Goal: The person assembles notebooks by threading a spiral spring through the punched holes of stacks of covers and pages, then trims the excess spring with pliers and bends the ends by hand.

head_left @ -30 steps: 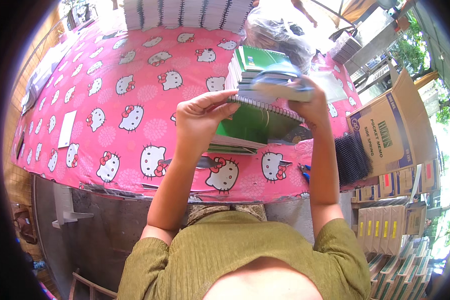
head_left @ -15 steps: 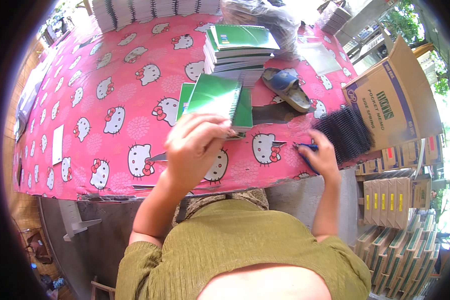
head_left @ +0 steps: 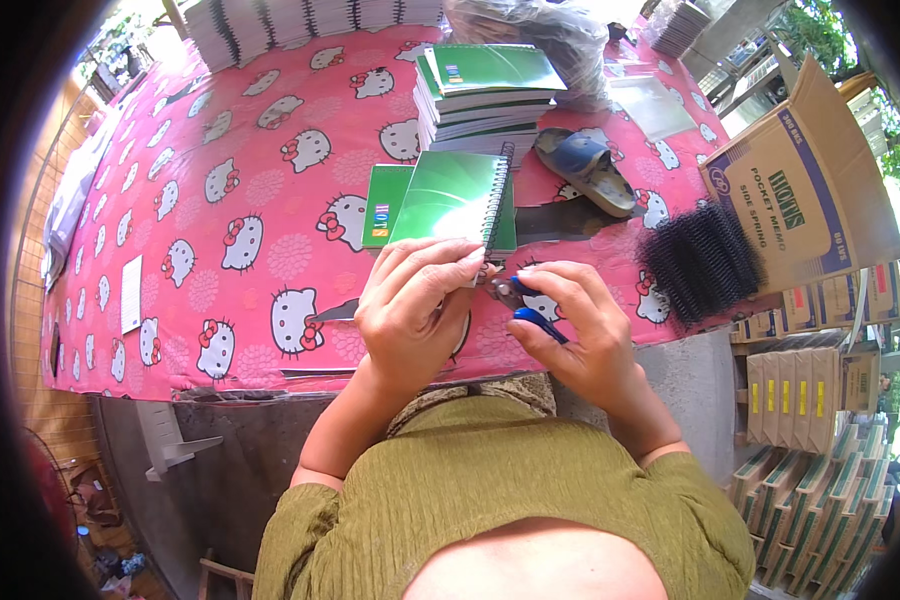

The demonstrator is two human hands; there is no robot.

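A green notebook (head_left: 447,198) with a black spiral along its right edge is gripped at its near end by my left hand (head_left: 417,300), fingers closed on the cover. My right hand (head_left: 585,320) is wrapped round blue-handled pliers (head_left: 536,318). The jaws of the pliers are at the near end of the spiral, close to my left fingertips. Under the held notebook lies another green notebook (head_left: 381,217), flat on the table. Just beyond rises a stack of green notebooks (head_left: 490,95). Exactly what the jaws touch is too small to tell.
A pink patterned cloth covers the table (head_left: 240,180). Black spiral coils (head_left: 700,262) lie at the right, against an open cardboard box (head_left: 800,190). A blue and grey sandal (head_left: 585,168) sits beyond my right hand. White spiral-bound stacks (head_left: 310,20) line the far edge.
My right hand has brought the pliers leftward from beside the coils to the notebook's spiral. My left hand has moved slightly right and now grips the notebook's near end.
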